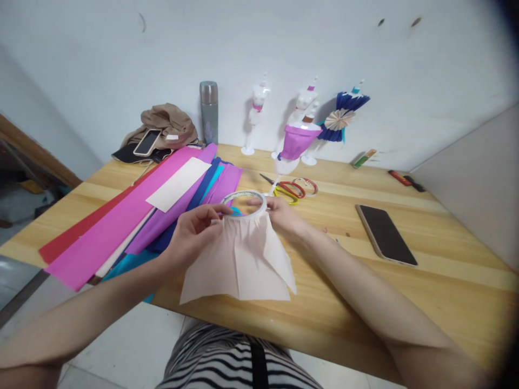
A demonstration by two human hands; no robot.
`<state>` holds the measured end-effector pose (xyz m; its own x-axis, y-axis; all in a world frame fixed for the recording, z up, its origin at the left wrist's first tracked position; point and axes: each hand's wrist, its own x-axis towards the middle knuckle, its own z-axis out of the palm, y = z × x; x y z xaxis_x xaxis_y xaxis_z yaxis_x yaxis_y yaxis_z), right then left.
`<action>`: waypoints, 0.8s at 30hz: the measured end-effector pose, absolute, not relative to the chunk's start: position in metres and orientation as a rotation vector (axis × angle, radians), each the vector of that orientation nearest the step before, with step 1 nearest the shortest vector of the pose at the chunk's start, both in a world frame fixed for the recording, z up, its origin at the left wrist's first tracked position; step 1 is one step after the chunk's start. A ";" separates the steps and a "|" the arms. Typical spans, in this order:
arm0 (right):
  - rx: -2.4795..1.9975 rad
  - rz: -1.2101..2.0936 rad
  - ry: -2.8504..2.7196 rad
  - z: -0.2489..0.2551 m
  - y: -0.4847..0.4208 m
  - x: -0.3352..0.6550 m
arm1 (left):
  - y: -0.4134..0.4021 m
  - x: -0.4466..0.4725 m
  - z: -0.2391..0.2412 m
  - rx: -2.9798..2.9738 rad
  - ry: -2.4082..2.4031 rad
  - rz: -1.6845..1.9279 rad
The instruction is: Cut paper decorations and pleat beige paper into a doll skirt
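Note:
A white tape roll [252,214] is held up above the table's near half. A sheet of pale pink crepe paper [239,265] hangs from its front edge, gathered in folds at the top and flaring below. My left hand [199,229] is closed at the roll's left side, its fingertips pinching the paper's top edge against the roll. On the other side, my right hand [284,213] grips the roll's right edge, with some fingers hidden behind it. Just beyond the right hand lie scissors [286,190] with red and yellow handles.
Coloured crepe paper sheets [133,221] are piled at left, below a brown cloth [168,121], a phone and a grey flask [209,113]. Several dress-form figures stand by the wall, one in purple paper [300,141]. A dark phone [387,235] lies at right.

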<state>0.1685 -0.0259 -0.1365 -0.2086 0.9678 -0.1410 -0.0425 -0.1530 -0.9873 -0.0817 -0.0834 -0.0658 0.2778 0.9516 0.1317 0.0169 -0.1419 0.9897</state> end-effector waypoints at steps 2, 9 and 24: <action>-1.170 1.439 -1.280 -0.127 -0.037 0.183 | -0.077 -0.078 -0.062 1.392 0.969 1.070; -1.072 1.289 -1.673 -0.109 -0.110 0.229 | -0.069 -0.067 -0.062 1.275 0.973 0.993; -1.623 1.158 -1.146 -0.092 -0.142 0.265 | -0.080 -0.028 -0.108 1.413 0.900 0.927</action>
